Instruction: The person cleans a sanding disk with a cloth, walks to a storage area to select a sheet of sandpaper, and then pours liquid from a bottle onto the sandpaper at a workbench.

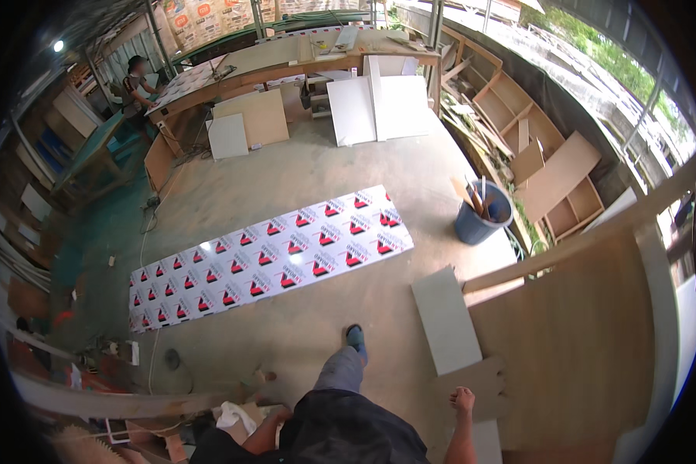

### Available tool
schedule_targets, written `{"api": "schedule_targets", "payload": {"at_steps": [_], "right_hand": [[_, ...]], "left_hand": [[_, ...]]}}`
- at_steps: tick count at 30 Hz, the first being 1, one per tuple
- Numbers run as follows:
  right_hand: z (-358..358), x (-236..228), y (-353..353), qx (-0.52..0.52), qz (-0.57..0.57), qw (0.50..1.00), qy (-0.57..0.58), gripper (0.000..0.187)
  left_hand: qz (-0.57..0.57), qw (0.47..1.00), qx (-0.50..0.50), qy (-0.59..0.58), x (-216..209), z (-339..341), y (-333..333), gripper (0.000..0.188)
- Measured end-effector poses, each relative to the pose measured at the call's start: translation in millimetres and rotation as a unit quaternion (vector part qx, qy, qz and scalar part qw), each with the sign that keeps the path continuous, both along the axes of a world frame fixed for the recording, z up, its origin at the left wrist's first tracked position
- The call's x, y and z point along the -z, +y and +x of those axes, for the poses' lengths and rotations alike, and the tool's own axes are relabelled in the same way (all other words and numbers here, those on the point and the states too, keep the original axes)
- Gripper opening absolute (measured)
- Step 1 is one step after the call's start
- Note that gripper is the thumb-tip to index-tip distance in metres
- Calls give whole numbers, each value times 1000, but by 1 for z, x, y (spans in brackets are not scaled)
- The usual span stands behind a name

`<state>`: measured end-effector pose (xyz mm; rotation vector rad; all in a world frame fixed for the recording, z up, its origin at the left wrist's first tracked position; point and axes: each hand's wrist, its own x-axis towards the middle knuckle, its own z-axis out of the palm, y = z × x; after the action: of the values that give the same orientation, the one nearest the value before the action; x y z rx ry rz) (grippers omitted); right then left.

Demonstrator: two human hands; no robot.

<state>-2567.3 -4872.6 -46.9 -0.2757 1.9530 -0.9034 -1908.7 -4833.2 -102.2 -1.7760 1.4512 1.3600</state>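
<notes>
The two hands are seen well apart at the lower edge of the view. The right hand [462,398] is held with its fingers bent inward, over a flat grey-brown board [465,377]; whether the hand is fully closed, or whether the board is touched, cannot be told. The left hand [284,414] is largely hidden against the dark clothing, and its state cannot be told; a crumpled white piece of material [235,417] is seen near it. The lower end of a pale grey rectangular panel [446,319] is met by the grey-brown board, and a large brown sheet [568,348] is placed to their right. A long white panel patterned with red and black marks [271,259] is laid flat on the concrete floor [286,170]. Thin sticks are held in a dark blue round bucket [475,228]. White boards are leaned against a long wooden table [274,68].
</notes>
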Motion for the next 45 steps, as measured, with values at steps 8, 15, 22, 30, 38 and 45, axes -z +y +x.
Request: {"api": "schedule_targets", "payload": {"at_steps": [8,15,22,30,38,45], "right_hand": [[90,-25,-207,-288,132,948,-40,24],[85,-13,-360,-400,208,893,13,28],[31,2,-673,-421,359,832,-38,37],[73,-36,-1161,-320,75,941,85,27],[269,36,-1394,-117,151,980,-50,27],[454,78,-1629,-376,30,918,119,27]], "left_hand": [[-119,991,-63,-11,-45,-46,-374,48],[-298,885,-319,164,-92,-99,-677,37],[-130,943,-308,11,-43,-53,-732,44],[134,962,-228,-64,-10,46,-845,50],[68,981,-152,-103,69,239,-1317,51],[-401,790,-425,189,-110,266,-1850,33]]}}
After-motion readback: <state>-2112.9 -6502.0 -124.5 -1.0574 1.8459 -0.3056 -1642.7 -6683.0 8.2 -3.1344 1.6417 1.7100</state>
